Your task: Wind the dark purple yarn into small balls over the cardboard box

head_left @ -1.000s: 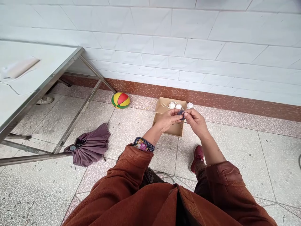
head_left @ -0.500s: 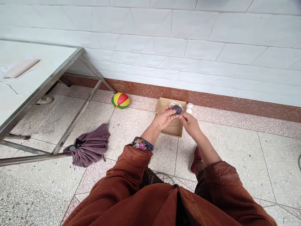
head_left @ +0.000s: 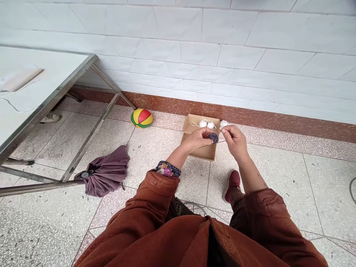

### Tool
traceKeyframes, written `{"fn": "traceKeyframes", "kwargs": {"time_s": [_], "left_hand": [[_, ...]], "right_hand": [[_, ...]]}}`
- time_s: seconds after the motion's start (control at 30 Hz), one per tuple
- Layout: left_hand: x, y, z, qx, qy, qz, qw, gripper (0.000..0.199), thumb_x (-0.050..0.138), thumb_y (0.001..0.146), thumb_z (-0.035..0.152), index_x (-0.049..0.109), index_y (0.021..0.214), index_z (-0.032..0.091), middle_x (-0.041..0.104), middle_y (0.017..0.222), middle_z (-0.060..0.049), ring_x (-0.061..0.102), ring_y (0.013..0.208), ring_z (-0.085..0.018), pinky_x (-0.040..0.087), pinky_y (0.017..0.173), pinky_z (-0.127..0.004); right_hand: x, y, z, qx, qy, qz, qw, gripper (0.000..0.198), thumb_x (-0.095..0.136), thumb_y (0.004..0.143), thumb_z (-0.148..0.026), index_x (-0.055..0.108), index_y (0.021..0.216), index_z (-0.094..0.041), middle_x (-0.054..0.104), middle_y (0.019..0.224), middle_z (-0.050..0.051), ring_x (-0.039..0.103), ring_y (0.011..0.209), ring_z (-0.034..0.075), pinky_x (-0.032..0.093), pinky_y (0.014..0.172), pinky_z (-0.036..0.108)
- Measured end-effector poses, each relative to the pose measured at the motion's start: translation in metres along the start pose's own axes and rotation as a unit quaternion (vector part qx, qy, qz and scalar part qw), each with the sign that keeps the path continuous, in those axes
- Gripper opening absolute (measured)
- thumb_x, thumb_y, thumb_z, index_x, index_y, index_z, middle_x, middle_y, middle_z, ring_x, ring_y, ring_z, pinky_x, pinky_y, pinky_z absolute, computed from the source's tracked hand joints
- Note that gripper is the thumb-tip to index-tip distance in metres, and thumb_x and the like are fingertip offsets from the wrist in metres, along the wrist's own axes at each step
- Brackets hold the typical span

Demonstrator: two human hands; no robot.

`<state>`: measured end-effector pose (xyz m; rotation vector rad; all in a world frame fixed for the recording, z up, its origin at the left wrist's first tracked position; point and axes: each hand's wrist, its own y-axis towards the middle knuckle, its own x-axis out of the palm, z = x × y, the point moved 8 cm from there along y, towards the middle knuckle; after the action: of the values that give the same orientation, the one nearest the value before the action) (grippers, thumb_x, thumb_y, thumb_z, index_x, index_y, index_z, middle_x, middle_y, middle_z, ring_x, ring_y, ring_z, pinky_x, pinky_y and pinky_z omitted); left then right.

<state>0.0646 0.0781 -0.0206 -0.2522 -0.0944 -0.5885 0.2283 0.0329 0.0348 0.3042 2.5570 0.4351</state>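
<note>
Dark-blue yarn ball [head_left: 213, 138] is resting in left hand [head_left: 198, 139], fingers grasping it above cardboard box [head_left: 204, 153]. Right hand [head_left: 235, 142] is hovering just rightward — fingers pinching, seemingly on dark thread [head_left: 221, 141]; ball is looking round, left hand nearer.

One dark ball [head_left: 213, 137], at least three white balls [head_left: 210, 125].

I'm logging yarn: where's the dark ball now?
Right of centre in the head view, the dark yarn ball is in the left hand, seen against the cardboard box.
</note>
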Motion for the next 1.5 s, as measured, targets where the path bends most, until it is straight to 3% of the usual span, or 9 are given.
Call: {"fn": "traceKeyframes", "kwargs": {"time_s": [0.13,0.3,0.53,0.63,0.8,0.93,1.1,1.3,1.5], "left_hand": [[0.012,-0.002,0.002,-0.001,-0.113,-0.054,0.992,0.035,0.087,0.070,0.016,0.074,0.103,0.016,0.074,0.101,-0.005,0.067,0.094,-0.015,0.052,0.096,-0.035],[-0.009,0.007,0.002,0.025,-0.228,0.049,0.972,0.037,0.087,0.069,0.017,0.071,0.103,0.018,0.075,0.108,-0.005,0.069,0.100,-0.017,0.055,0.092,-0.034],[-0.039,0.011,-0.005,0.030,-0.157,0.192,0.968,0.033,0.085,0.070,0.014,0.068,0.098,0.018,0.074,0.098,-0.002,0.067,0.093,-0.014,0.052,0.090,-0.031],[-0.033,0.008,0.002,0.048,-0.094,0.158,0.982,0.035,0.085,0.070,0.013,0.070,0.101,0.017,0.074,0.098,-0.002,0.067,0.094,-0.014,0.051,0.096,-0.033],[-0.004,0.003,0.001,0.022,-0.059,0.010,0.998,0.035,0.090,0.071,0.019,0.073,0.101,0.017,0.075,0.098,-0.002,0.066,0.091,-0.013,0.051,0.095,-0.034],[0.014,-0.001,0.001,0.010,-0.124,-0.069,0.990,0.039,0.092,0.068,0.018,0.075,0.103,0.017,0.075,0.101,-0.005,0.068,0.094,-0.015,0.052,0.096,-0.035],[0.001,0.005,0.006,0.021,-0.243,0.004,0.970,0.039,0.090,0.070,0.020,0.072,0.105,0.019,0.076,0.110,-0.006,0.071,0.103,-0.019,0.056,0.097,-0.038],[-0.032,0.008,0.004,0.043,-0.155,0.161,0.974,0.034,0.085,0.070,0.012,0.069,0.099,0.018,0.074,0.099,-0.002,0.068,0.095,-0.015,0.054,0.098,-0.035],[-0.012,0.006,0.008,0.047,-0.061,0.065,0.995,0.037,0.091,0.072,0.017,0.071,0.103,0.017,0.075,0.102,-0.004,0.067,0.095,-0.015,0.051,0.102,-0.037]], "right_hand": [[0.012,-0.003,0.022,0.054,-0.003,-0.006,0.999,0.031,0.058,0.102,-0.053,0.065,0.088,-0.026,0.070,0.085,0.003,0.062,0.079,0.022,0.052,0.077,0.037],[0.050,-0.018,0.036,0.093,-0.001,-0.126,0.988,0.029,0.053,0.104,-0.051,0.060,0.089,-0.026,0.064,0.074,0.001,0.060,0.068,0.022,0.050,0.067,0.034],[0.077,-0.035,-0.017,-0.047,0.000,-0.297,0.954,0.033,0.050,0.108,-0.048,0.060,0.085,-0.026,0.067,0.080,0.002,0.060,0.072,0.020,0.050,0.074,0.034],[0.053,-0.022,-0.028,-0.048,0.016,-0.228,0.972,0.036,0.049,0.110,-0.053,0.066,0.091,-0.027,0.071,0.086,0.004,0.064,0.079,0.022,0.053,0.078,0.036],[0.005,-0.001,-0.007,-0.002,0.013,-0.038,0.999,0.037,0.055,0.107,-0.059,0.069,0.095,-0.027,0.075,0.094,0.007,0.068,0.089,0.026,0.055,0.085,0.040],[0.006,-0.001,0.020,0.047,-0.003,-0.011,0.999,0.038,0.057,0.104,-0.059,0.067,0.088,-0.026,0.071,0.085,0.004,0.064,0.081,0.024,0.053,0.079,0.038],[0.039,-0.014,0.031,0.077,-0.012,-0.082,0.994,0.036,0.053,0.104,-0.057,0.062,0.087,-0.026,0.068,0.079,0.003,0.061,0.072,0.022,0.048,0.069,0.035],[0.070,-0.029,-0.016,-0.047,0.014,-0.233,0.971,0.032,0.052,0.107,-0.049,0.067,0.090,-0.027,0.073,0.089,0.005,0.067,0.083,0.024,0.054,0.080,0.038],[0.012,-0.007,-0.019,-0.010,0.034,-0.041,0.999,0.034,0.057,0.107,-0.055,0.073,0.097,-0.027,0.075,0.095,0.006,0.069,0.089,0.025,0.056,0.084,0.039]]}}
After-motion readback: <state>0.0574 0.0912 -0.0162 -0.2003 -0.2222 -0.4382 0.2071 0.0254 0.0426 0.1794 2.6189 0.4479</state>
